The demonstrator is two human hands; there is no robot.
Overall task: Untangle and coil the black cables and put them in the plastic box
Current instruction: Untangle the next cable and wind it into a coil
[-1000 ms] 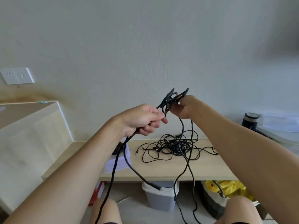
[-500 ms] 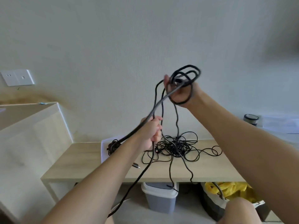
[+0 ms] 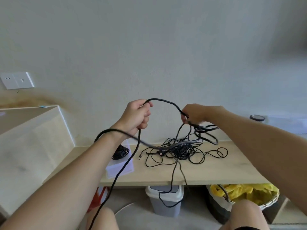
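Observation:
A thick black cable arches between my hands above the wooden table. My left hand grips it in a fist; from there it hangs down past the table's front edge toward my lap. My right hand grips the other end of the arch together with several loops that dangle blurred below it. A tangle of thin black cables lies on the table. A clear plastic box at the table's left holds one coiled black cable.
A grey bin and a basket with a yellow bag stand under the table. A dark round-lidded container sits at the back right. A pale cabinet adjoins the table's left. My knees show at the bottom.
My right hand came down from high up to table height with its loops. My left hand rose and now holds the cable level with the right, forming an arch.

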